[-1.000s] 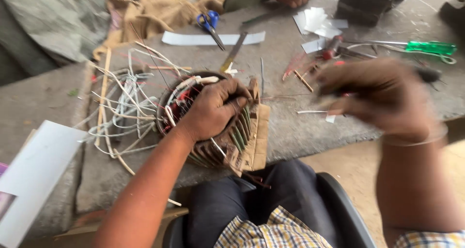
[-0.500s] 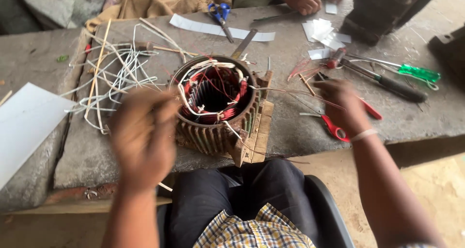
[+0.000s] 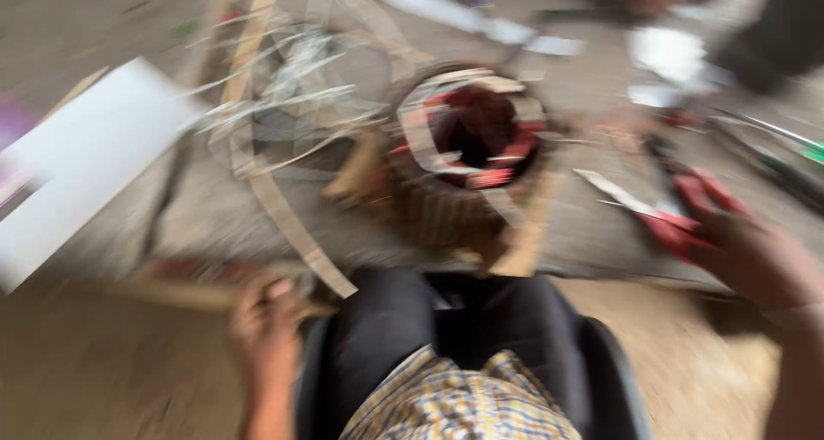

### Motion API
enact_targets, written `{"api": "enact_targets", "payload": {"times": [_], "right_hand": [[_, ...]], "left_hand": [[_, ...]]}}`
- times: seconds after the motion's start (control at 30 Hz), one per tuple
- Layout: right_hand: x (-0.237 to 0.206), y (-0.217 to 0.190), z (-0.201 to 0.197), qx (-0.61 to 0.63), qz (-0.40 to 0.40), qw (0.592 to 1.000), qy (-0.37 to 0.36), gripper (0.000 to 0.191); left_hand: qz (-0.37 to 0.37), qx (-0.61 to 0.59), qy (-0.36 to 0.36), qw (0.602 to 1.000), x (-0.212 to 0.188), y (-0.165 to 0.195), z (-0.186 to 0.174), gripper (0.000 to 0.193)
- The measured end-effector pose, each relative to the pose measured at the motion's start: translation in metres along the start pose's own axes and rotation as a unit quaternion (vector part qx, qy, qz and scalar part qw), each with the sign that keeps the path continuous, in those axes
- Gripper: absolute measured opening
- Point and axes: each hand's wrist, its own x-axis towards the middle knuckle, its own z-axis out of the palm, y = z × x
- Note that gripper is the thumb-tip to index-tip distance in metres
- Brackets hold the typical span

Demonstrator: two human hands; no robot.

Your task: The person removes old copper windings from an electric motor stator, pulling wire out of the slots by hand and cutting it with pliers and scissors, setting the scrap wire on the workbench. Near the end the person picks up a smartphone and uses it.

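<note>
The whole view is smeared by motion. A round motor stator [image 3: 468, 148] with red windings and pale insulation strips sits on the stone bench in front of my knees. My left hand [image 3: 268, 320] is low at the bench's front edge, its fingers curled around a thin tan stick [image 3: 184, 294] lying along that edge. My right hand [image 3: 755, 255] is at the right, resting on the handles of a red-handled cutter [image 3: 687, 221]. Blur hides whether it grips them.
A white sheet [image 3: 86, 169] lies at the left. A tangle of pale wires [image 3: 287, 97] and a long tan strip [image 3: 287, 221] lie left of the stator. White paper scraps [image 3: 669, 54] and a green-handled tool [image 3: 811, 152] are at the far right.
My left hand has dropped from in front of the stator to the bench's front edge. My right hand has moved right onto the red-handled cutter. The camera has swung and blurred.
</note>
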Motion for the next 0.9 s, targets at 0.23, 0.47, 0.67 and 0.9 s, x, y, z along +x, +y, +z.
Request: {"api": "enact_targets", "payload": {"times": [0.23,0.47,0.67,0.9], "right_hand": [[-0.028,-0.069,0.057,0.189,-0.093,0.978,-0.004,0.047],[-0.049,-0.129,0.122,0.5,-0.17,0.821,-0.216,0.057],[-0.046,-0.205,0.146,0.579,-0.224,0.711,-0.331,0.066],[-0.046,-0.323,0.134,0.582,-0.289,0.646,-0.401,0.076]], "left_hand": [[-0.123,-0.063,-0.178,0.974,0.002,-0.002,-0.006,0.043],[-0.188,-0.232,-0.182,0.937,0.012,-0.016,0.003,0.041],[-0.21,-0.277,-0.155,0.925,0.026,-0.031,0.003,0.026],[-0.145,-0.242,-0.104,0.954,0.052,-0.015,-0.04,0.018]]}}
